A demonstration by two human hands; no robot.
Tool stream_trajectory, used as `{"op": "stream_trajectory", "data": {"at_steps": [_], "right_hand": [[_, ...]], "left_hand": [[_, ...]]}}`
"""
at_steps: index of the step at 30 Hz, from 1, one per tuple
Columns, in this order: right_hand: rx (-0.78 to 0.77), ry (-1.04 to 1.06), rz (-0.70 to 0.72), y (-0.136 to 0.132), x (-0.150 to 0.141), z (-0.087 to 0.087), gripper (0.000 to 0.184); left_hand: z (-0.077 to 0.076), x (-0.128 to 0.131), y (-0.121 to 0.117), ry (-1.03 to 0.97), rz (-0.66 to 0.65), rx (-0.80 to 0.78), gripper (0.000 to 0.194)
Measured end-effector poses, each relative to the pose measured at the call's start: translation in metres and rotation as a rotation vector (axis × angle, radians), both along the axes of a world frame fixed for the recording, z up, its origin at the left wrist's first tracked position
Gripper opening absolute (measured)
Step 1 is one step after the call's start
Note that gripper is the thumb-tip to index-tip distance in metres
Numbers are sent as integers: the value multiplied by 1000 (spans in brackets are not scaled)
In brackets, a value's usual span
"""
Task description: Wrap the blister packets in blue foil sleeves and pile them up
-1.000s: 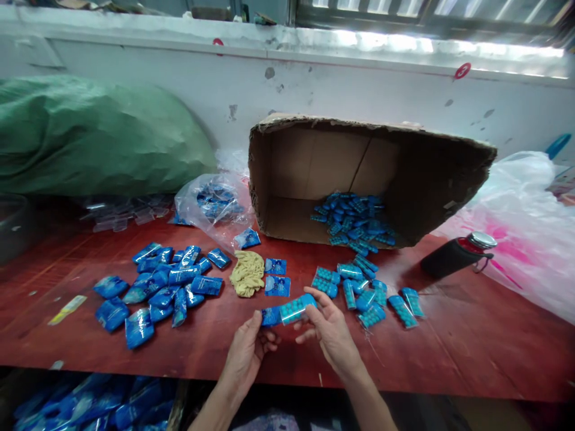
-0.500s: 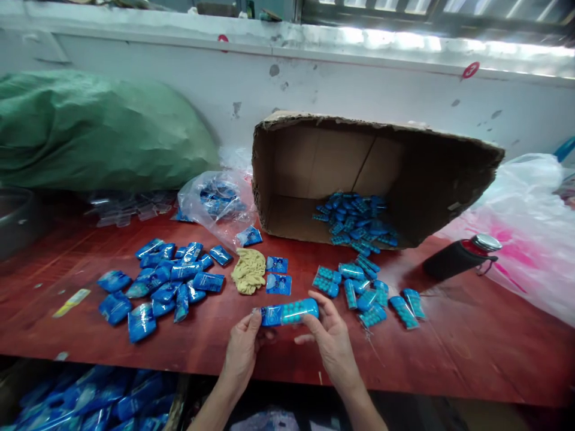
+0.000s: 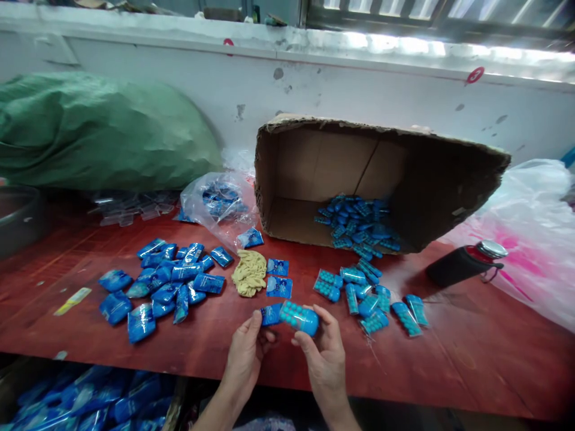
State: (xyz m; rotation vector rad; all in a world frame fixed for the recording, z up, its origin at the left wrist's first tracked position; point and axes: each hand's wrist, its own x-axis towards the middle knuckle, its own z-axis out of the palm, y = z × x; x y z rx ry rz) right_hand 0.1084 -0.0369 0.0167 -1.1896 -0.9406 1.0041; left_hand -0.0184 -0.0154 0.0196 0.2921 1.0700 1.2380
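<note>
Between thumb and fingers, my left hand (image 3: pixel 244 350) pinches a small blue printed card (image 3: pixel 271 315). My right hand (image 3: pixel 326 347) grips a clear pack of teal balls with a rounded blue end (image 3: pixel 300 318). The pack's clear end meets or overlaps the card's right edge; I cannot tell whether the card is inside it. Just beyond my hands lie two flat blue cards (image 3: pixel 279 287) and a crumpled yellow cloth-like piece (image 3: pixel 249 273). Similar ball packs (image 3: pixel 368 305) are scattered to the right. Several glossy blue packets (image 3: pixel 166 278) form a pile on the left.
A cardboard box (image 3: pixel 269 224) on its side holds more ball packs. A clear bag (image 3: pixel 215 200) contains blue cards. Around the red table (image 3: pixel 471 353) are a black-sleeved bottle (image 3: pixel 462 263), a green sack (image 3: pixel 108 131) and white plastic bags (image 3: pixel 539 227). Blue packets (image 3: pixel 90 401) fill a container below.
My right hand has tilted the ball pack, so its blue end dips lower than before. The card stays pinched in my left hand. The view has shifted slightly.
</note>
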Motion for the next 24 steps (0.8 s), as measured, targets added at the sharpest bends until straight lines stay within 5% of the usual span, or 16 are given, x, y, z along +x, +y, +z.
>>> {"op": "stream_trajectory", "data": {"at_steps": [12, 20, 24], "right_hand": [[-80, 193, 154, 0, -3, 5, 42], [152, -507, 102, -1, -8, -17, 31], [165, -468, 245, -4, -4, -11, 31]], "left_hand": [[3, -3, 7, 46, -29, 78, 25], [4, 2, 9, -231, -34, -74, 12], [5, -1, 9, -189, -59, -141, 5]]}}
